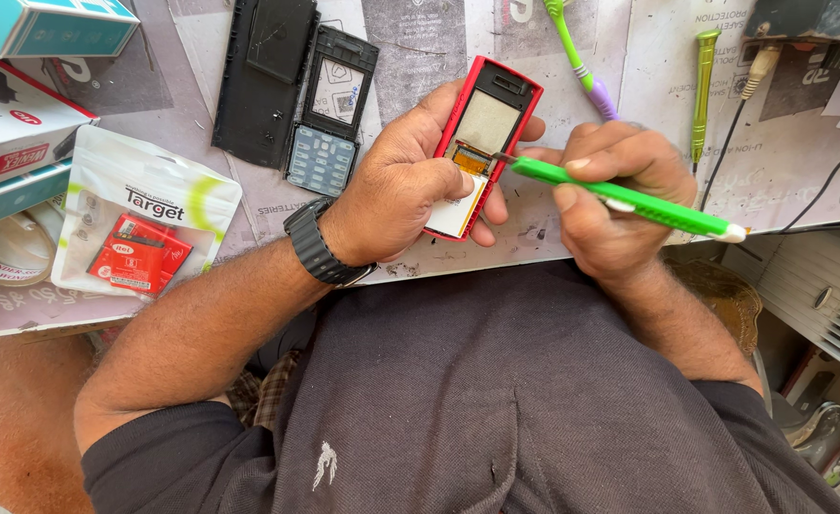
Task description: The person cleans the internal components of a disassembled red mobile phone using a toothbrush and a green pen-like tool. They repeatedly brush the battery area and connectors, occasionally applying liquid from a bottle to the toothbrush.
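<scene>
Left hand (396,195) gripping red phone shell (485,133) near bench (553,238) front edge; right hand (610,195) pinching green screwdriver (629,198), tip touching shell's orange flex. Clear pouch (144,224) holding red battery (139,252), well apart left.

head cam | looks steeply down (close) | workbench (572,57) at frame top
</scene>
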